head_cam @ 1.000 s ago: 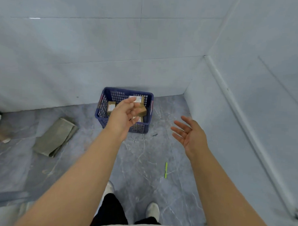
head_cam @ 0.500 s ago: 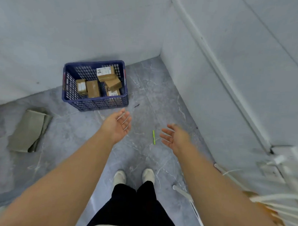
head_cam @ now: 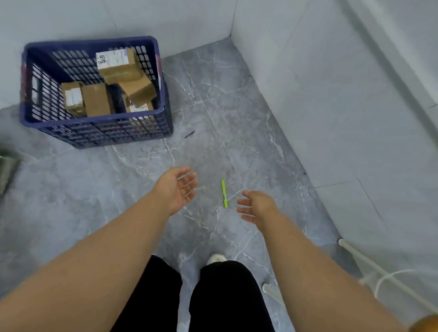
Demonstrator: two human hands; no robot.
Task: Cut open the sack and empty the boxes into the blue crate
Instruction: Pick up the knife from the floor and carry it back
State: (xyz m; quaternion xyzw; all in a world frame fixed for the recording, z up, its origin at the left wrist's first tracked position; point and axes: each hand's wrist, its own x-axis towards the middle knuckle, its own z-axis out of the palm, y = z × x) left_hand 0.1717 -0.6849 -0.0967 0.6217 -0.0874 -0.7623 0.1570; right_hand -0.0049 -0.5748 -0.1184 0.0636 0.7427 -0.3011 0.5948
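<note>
The blue crate [head_cam: 90,134] stands on the grey floor at the upper left, against the wall. Several brown cardboard boxes [head_cam: 119,68] lie inside it, some with white labels. My left hand [head_cam: 178,188] hovers over the floor in front of the crate, fingers relaxed, holding nothing. My right hand [head_cam: 257,208] is a little lower and to the right, also relaxed and holding nothing. A green cutter [head_cam: 224,193] lies on the floor between my hands. The flattened grey sack [head_cam: 0,173] shows at the left edge, partly cut off.
Tiled walls meet in a corner beyond the crate and run down the right side. A white wire rack [head_cam: 373,273] stands at the lower right, with an orange-brown object [head_cam: 428,329] at the bottom corner. A small dark scrap [head_cam: 189,134] lies right of the crate. My feet stand below my hands.
My left hand held a box over the crate a second ago; that box now lies in the crate. Both hands came back toward me, and the view tilted down and to the right.
</note>
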